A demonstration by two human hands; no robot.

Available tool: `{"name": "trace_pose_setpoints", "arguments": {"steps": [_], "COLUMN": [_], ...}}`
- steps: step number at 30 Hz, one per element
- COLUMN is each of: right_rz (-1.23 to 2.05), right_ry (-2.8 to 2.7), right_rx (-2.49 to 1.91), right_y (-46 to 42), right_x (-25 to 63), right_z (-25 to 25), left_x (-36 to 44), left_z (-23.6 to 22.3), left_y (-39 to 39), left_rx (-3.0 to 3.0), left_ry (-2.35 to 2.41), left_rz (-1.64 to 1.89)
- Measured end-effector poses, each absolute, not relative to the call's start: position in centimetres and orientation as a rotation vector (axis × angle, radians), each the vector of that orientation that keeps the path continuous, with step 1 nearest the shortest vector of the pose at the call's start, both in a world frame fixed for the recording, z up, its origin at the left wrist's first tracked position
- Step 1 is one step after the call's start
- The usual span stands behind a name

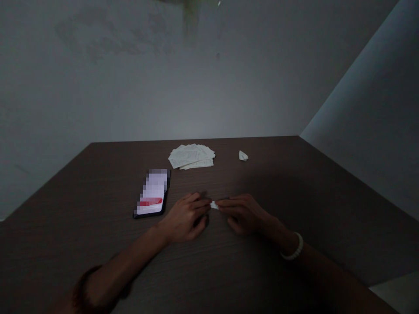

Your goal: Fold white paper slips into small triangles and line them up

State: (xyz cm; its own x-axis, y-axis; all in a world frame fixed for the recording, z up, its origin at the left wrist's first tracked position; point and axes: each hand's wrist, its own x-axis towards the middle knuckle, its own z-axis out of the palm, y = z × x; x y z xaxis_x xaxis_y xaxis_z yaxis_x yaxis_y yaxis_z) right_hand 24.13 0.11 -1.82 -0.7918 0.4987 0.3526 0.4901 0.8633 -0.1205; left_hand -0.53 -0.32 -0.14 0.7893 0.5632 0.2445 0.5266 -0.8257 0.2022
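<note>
A small white piece of paper (214,205) lies between my hands on the dark wooden table, mostly covered by my fingertips. My left hand (191,216) is closed on its left end, the fingers bent and together. From the other side, my right hand (244,213) grips the paper's right end with fingers pressed together. Only the middle of the paper shows, so its folds cannot be made out. A pale beaded bracelet (297,248) circles my right wrist.
A phone (153,192) with a lit, blurred screen lies left of my left hand. Behind it, a fanned stack of printed paper sheets (191,156) rests near the table's (98,174) far edge. A small folded paper (243,155) sits at the back right. Walls (209,96) border the table.
</note>
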Motion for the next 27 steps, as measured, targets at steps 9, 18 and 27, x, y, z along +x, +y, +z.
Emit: {"name": "trace_pose_setpoints", "arguments": {"steps": [9, 18, 27], "right_rz": [0.033, 0.063, 0.113], "right_ry": [-2.670, -2.672, -2.657], "right_rx": [-0.833, -0.865, -0.867], "right_y": [0.05, 0.04, -0.25], "right_x": [24.10, 24.00, 23.93], "right_z": [-1.64, -1.77, -1.36], "left_x": [-0.40, -0.47, -0.16], "left_z": [-0.39, -0.58, -0.01], "left_y": [-0.17, -0.16, -0.34], "left_rx": [2.920, 3.063, 3.057], "left_ry": [0.821, 0.765, 0.725], "left_rz": [0.406, 0.417, 0.404]}}
